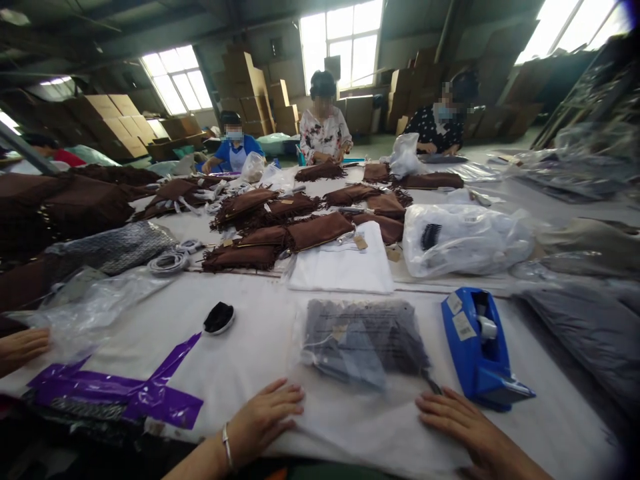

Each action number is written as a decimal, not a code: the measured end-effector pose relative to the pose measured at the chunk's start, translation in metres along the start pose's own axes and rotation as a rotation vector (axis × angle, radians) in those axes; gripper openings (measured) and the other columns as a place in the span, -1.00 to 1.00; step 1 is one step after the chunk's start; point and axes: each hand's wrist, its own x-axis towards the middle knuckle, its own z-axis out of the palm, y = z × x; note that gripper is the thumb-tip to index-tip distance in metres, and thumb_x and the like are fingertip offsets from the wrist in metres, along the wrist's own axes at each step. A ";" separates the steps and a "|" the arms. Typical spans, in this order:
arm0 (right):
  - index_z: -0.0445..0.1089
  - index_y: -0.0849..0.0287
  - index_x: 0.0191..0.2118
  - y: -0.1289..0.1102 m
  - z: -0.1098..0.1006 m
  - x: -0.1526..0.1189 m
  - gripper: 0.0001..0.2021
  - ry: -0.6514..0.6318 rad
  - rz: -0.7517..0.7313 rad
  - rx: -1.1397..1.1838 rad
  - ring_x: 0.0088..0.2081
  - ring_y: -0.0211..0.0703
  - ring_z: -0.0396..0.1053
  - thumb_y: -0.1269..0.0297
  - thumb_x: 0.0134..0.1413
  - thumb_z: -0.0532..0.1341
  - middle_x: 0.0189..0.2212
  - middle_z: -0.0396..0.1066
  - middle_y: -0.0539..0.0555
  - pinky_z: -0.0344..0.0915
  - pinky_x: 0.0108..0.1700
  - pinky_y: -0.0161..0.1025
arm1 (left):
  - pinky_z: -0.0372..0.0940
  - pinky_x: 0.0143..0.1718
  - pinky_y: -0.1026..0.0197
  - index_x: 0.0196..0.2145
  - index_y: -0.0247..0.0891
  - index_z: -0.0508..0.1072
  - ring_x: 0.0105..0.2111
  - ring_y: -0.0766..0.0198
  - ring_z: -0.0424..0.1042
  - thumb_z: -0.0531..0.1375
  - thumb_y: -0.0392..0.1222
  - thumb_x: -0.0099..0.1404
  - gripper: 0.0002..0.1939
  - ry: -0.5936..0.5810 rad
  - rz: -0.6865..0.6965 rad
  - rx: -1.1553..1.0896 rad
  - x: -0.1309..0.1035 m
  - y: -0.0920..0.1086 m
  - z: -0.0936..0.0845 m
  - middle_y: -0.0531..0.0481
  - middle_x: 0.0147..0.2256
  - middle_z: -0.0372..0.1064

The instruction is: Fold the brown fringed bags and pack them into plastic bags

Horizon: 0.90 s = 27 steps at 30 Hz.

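A clear plastic bag (363, 340) lies flat on the white-covered table in front of me, with a dark grey folded textile, probably fringed, and a small tan tag inside. My left hand (270, 417) rests with fingers stretched out at the bag's lower left, a bangle on its wrist. At the lower right, my right hand (463, 420) lies with fingers extended beside the bag's edge, close to a blue tape dispenser (473, 347). Neither hand is closed around anything. Whether the fingertips press on the plastic film I cannot tell.
Purple tape (115, 393) lines the near left edge. A round dish with black stuff (219, 319) sits nearby. Behind are brown fringed pouches (320, 230), white sheets (345, 267) and a filled plastic bag (465, 240). A co-worker's hand (23, 350) enters at left; several people work opposite.
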 end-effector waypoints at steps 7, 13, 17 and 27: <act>0.46 0.12 -0.13 0.009 0.057 0.016 -0.68 0.555 0.264 0.154 -0.14 -0.04 0.44 0.15 0.14 0.05 -0.17 0.49 0.12 0.39 -0.09 -0.18 | 0.30 -0.44 0.33 -0.47 -0.22 0.29 -0.51 0.31 0.37 -0.13 -0.07 0.43 -0.61 0.581 -0.504 -0.033 0.016 0.006 0.019 0.07 -0.54 0.33; 0.41 0.02 -0.21 -0.021 0.064 0.039 -0.59 0.499 0.625 0.058 -0.41 -0.06 0.47 -0.08 0.18 -0.07 -0.44 0.50 0.01 0.33 -0.45 -0.26 | 0.18 -0.59 0.27 -0.41 -0.21 0.30 -0.62 0.22 0.37 -0.12 -0.08 0.42 -0.67 0.462 -0.674 0.346 0.025 -0.006 0.019 0.08 -0.64 0.28; 0.39 0.04 -0.21 -0.023 0.061 0.043 -0.53 0.460 0.579 -0.089 -0.44 -0.04 0.46 -0.07 0.19 -0.17 -0.41 0.49 0.04 0.29 -0.48 -0.23 | 0.33 -0.21 0.03 -0.13 -0.28 0.36 -0.28 0.07 0.44 -0.03 -0.18 0.38 -0.77 0.581 -0.468 0.518 0.047 0.011 -0.001 -0.10 -0.34 0.43; 0.39 0.03 -0.34 -0.010 0.034 0.026 -0.55 0.459 0.834 0.487 -0.36 -0.08 0.42 -0.23 0.02 0.01 -0.48 0.45 -0.03 0.28 -0.30 -0.24 | 0.29 -0.10 0.00 -0.44 -0.26 0.32 -0.20 0.13 0.28 0.19 -0.30 0.22 -0.90 0.549 -0.206 0.057 0.130 0.049 0.030 -0.05 -0.32 0.28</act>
